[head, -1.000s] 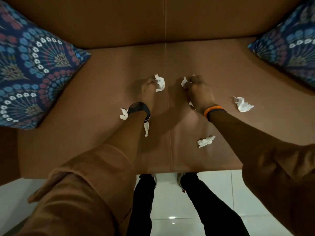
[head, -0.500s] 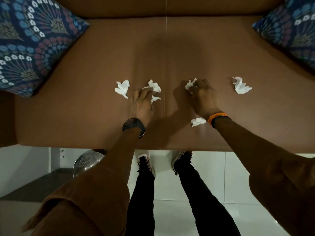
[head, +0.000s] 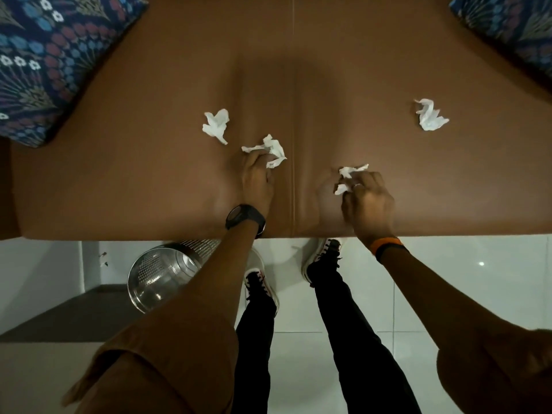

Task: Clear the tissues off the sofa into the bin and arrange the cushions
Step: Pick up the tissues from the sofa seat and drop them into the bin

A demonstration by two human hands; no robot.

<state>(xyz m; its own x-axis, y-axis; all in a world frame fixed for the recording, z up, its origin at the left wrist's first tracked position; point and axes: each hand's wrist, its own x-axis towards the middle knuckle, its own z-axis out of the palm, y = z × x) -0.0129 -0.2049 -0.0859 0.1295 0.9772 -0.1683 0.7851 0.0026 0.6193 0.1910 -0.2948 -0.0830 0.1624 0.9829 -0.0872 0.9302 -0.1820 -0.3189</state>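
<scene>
The left hand (head: 257,177), pinching a tissue (head: 270,150), has the bin (head: 162,277) near at seven o'clock; the right hand (head: 368,201) clutches another tissue (head: 348,174).

Seat (head: 155,180) open (cushions (head: 44,64) flank edges).

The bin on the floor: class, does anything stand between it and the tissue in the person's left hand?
Nothing visible blocks the way. The left hand grips a tissue on the sofa seat. The bin stands open-topped on the floor just past the seat's front edge, partly hidden only by the person's own left forearm.
</scene>
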